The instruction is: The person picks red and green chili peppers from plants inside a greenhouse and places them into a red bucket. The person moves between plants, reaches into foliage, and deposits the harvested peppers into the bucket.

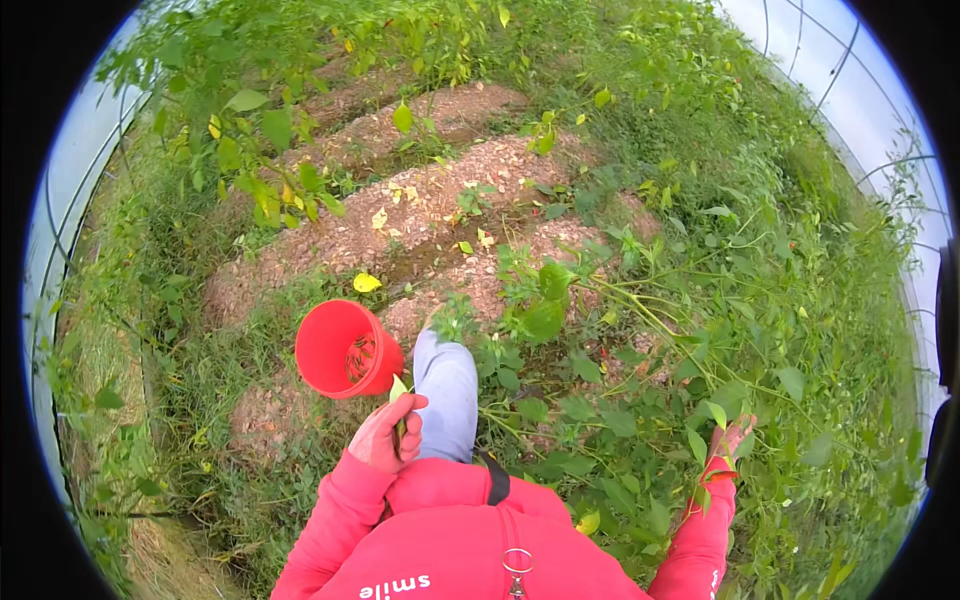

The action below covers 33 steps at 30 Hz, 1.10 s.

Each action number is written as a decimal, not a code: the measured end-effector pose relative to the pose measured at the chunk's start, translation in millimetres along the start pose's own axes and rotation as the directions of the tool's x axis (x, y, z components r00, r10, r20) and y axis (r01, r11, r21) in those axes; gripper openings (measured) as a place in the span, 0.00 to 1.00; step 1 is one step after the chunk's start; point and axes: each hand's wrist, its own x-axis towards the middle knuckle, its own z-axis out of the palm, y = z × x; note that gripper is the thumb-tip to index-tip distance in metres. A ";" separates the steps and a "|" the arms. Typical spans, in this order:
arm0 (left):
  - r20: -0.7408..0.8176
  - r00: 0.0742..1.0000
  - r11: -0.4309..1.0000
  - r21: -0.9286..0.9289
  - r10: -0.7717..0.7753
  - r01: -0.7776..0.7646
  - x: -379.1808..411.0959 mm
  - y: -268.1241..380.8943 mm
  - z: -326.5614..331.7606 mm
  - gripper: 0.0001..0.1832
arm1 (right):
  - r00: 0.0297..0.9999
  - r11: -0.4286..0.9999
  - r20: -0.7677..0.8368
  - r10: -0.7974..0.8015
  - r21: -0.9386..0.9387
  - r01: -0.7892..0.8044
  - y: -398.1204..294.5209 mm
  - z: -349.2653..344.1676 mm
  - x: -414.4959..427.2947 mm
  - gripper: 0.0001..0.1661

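Observation:
My left hand (388,433) is curled around a green leaf (398,389) that sticks up past the thumb; whether more lies inside the fist is hidden. Just beyond it, a red plastic bucket (349,349) leans over on the ground, with several small red chili peppers (360,358) inside. Out to the right, my right hand (731,437) reaches in among green pepper plants (675,352). Leaves cover part of its fingers, so I cannot tell whether it grips anything.
Raised soil ridges (450,180) with fallen yellow leaves run ahead. Dense plants and weeds stand on both sides. Plastic greenhouse walls (855,90) on thin frames rise at both edges. My leg in light trousers (446,397) stands beside the bucket.

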 end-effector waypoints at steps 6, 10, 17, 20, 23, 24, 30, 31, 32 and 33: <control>0.118 0.975 0.982 0.053 -0.186 0.181 176.6 67.5 2.4 0.15 | 0.990 0.999 -0.137 0.039 0.006 -0.038 23.5 13.4 -3.2 0.24; 0.113 0.967 0.972 0.086 -0.229 0.221 312.0 136.0 -6.8 0.15 | 0.900 0.879 -0.108 0.422 -0.196 -0.435 -52.3 -16.9 -25.5 0.25; -0.049 0.966 0.966 0.036 -0.252 0.254 404.7 263.8 -31.5 0.14 | 0.503 0.254 -0.309 0.807 -0.588 -0.768 -190.1 -38.4 -58.3 0.25; -0.057 0.957 0.957 0.040 -0.284 0.286 436.5 301.0 -31.9 0.13 | 0.293 0.236 0.058 0.954 -0.749 -0.619 -187.5 -28.9 -72.8 0.26; -0.032 0.955 0.952 0.075 -0.295 0.297 445.9 332.6 -11.0 0.13 | 0.025 0.787 0.788 0.615 -0.611 -0.092 -250.6 0.2 -75.3 0.25; -0.008 0.958 0.952 0.103 -0.288 0.287 448.9 338.6 -3.9 0.13 | -0.034 0.877 0.882 0.470 -0.471 -0.099 -325.9 1.0 -40.9 0.25; 0.129 0.955 0.956 0.161 -0.268 0.246 480.6 352.8 46.9 0.13 | 0.367 0.959 0.928 -0.067 0.162 -0.232 -618.9 7.5 94.7 0.23; 0.108 0.955 0.953 0.163 -0.275 0.255 479.9 352.4 48.6 0.12 | 0.468 0.960 0.880 -0.078 0.193 -0.203 -622.5 25.4 105.0 0.22; 0.091 0.957 0.951 0.171 -0.275 0.257 479.9 354.7 51.9 0.11 | 0.542 0.915 0.834 -0.102 0.292 -0.277 -620.2 33.5 120.5 0.22; 0.075 0.958 0.951 0.164 -0.277 0.262 479.6 352.9 52.1 0.10 | 0.612 0.863 0.782 -0.117 0.385 -0.327 -610.8 37.6 138.4 0.22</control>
